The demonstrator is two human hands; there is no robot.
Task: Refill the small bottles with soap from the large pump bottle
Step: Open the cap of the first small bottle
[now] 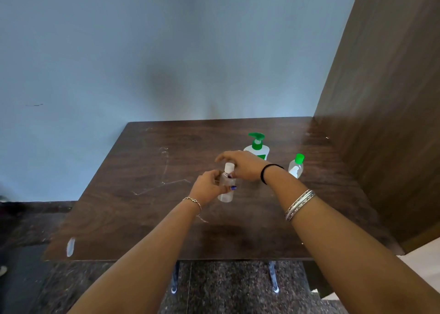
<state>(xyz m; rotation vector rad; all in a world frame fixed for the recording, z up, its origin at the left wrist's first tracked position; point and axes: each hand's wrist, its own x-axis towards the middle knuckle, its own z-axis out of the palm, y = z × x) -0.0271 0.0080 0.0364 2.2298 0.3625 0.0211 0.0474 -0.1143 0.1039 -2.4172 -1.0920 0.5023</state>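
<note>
A small clear bottle (225,190) with a white cap (229,167) stands on the dark wooden table (147,194). My left hand (209,187) grips its body. My right hand (240,165) reaches over the top and its thumb and fingers pinch the white cap. Behind my right hand stands the large pump bottle (256,147) with a green pump, its lower part hidden. A second small bottle (296,167) with a green cap stands upright to the right.
A brown wooden panel (385,123) rises along the table's right side and a blue wall (166,52) stands behind it. White scratch marks cross the left half of the table. The front edge lies near my forearms.
</note>
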